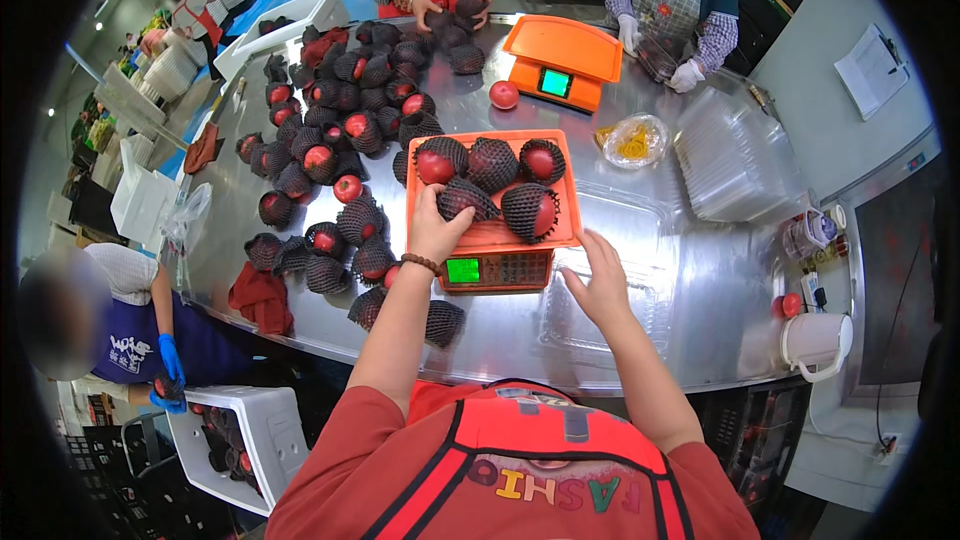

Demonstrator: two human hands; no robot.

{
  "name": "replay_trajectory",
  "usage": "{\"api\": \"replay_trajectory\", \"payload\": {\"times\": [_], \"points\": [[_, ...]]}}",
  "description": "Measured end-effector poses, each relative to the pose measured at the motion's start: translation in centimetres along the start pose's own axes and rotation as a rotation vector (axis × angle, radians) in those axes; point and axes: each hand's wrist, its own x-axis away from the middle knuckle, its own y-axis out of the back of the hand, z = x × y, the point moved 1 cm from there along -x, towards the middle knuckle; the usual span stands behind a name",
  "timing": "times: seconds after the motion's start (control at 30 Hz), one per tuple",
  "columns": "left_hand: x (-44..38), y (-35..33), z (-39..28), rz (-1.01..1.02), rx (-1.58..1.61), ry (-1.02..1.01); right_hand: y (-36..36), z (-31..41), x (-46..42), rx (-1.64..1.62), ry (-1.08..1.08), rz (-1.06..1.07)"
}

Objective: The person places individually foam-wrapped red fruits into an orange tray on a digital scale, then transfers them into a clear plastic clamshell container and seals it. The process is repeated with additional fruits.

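My left hand [441, 226] grips a red fruit in a black foam net [468, 199] at the front left of an orange scale tray [487, 243]. Several more netted fruits [529, 213] rest on that tray. Below it, the scale's lit green display [463, 271] and keypad face me. Holding nothing, my right hand [600, 277] has its fingers spread beside the tray's front right corner. Two clear plastic containers, one behind [630, 214] and one under or beside my right hand [577, 322], lie on the steel table [705, 300].
Many netted fruits [330, 97] cover the table's left side. A second orange scale [562, 52], a bowl of yellow bands [634, 141] and stacked clear containers [735, 157] stand farther back. Two co-workers face me across the table; another person handles fruit near a white foam box [277, 427].
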Motion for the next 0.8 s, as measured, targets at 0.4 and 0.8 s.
{"api": "replay_trajectory", "payload": {"times": [0.4, 0.8], "points": [[3.2, -1.0, -1.3, 0.021, 0.114, -0.016, -3.4, 1.9, -5.4, -0.315, -0.057, -0.129], [12.0, -13.5, -10.2, 0.441, 0.196, -0.608, 2.6, -9.3, 9.1, -0.055, -0.675, -0.204]]}}
